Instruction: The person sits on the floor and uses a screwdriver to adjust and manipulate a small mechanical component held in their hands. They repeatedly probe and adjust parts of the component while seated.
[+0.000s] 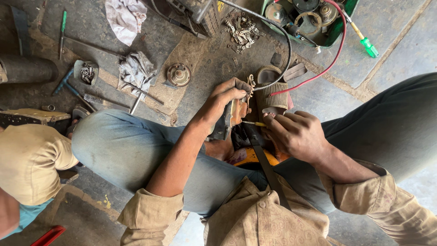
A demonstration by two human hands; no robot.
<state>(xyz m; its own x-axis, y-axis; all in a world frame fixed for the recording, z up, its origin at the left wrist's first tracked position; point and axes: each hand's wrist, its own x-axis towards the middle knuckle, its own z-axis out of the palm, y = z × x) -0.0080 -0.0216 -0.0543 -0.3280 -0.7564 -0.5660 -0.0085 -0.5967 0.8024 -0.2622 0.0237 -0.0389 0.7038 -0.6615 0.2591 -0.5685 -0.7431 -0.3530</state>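
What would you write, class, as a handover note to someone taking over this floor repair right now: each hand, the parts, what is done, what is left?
Left hand: grips a greasy metal part, held above the lap.
Right hand: holds a yellow-handled tool, tip against the part.
Nearby: loose small fittings on the floor, round part, rags, green tray of parts, green screwdriver.
Done: cannot tell.
Left: the part is still being worked on.

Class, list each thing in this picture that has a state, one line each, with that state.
Left hand: gripping the grimy metal part.
Right hand: holding a yellow-handled tool against the part.
Green plastic crate: open, full of round parts.
Green-handled screwdriver: lying on the floor.
Grey crumpled rag: lying on the floor.
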